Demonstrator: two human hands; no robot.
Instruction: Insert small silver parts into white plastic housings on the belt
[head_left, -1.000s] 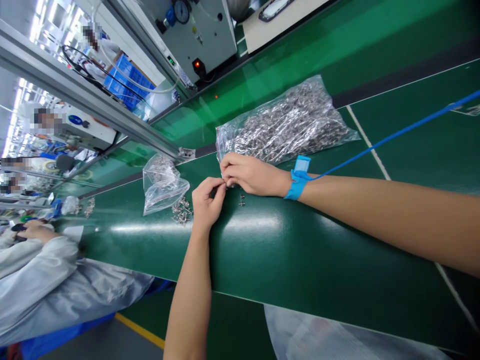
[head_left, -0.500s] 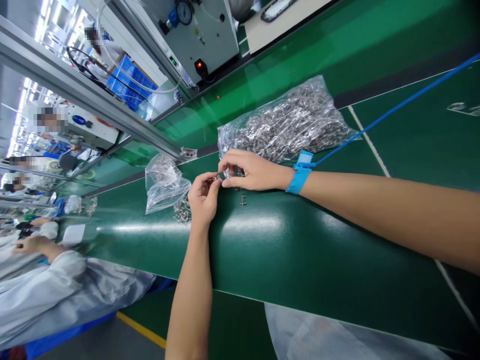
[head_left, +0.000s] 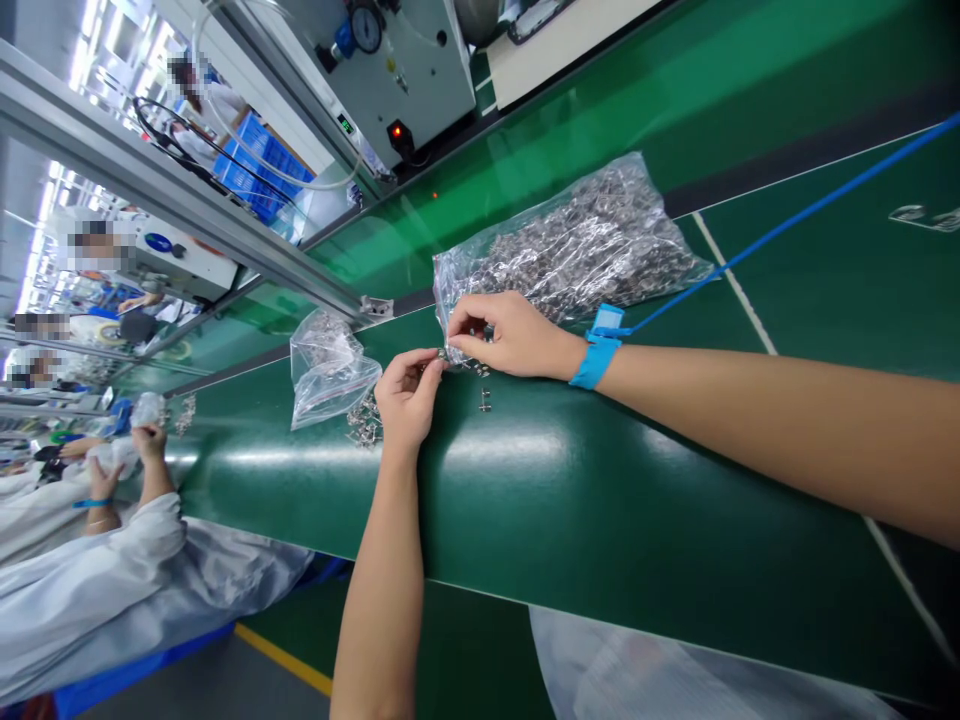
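My left hand (head_left: 407, 400) is closed, thumb and forefinger pinching a small shiny metal part (head_left: 442, 354). Just to its right, my right hand (head_left: 511, 335) bends over the bench with its thumb and fingertips together; whatever is between them is too small to make out. A blue strap (head_left: 596, 360) with a blue cord circles my right wrist. Loose metal parts (head_left: 486, 401) lie under and below the right hand. Behind it rests a large clear bag of such parts (head_left: 577, 240). Left of my left hand are a smaller clear bag (head_left: 326, 360) and a loose pile of parts (head_left: 365, 424).
The green bench (head_left: 600, 500) runs across the view. A metal post (head_left: 247, 235) and a grey machine with a gauge (head_left: 405, 90) stand behind it. A co-worker in a white sleeve (head_left: 112, 570) sits at the left. The blue cord (head_left: 810, 215) stretches to the upper right.
My right fingertips have drawn slightly up and away from the left ones, uncovering some loose parts. My left hand has barely moved. The co-worker's hands at the left have shifted, one now raised.
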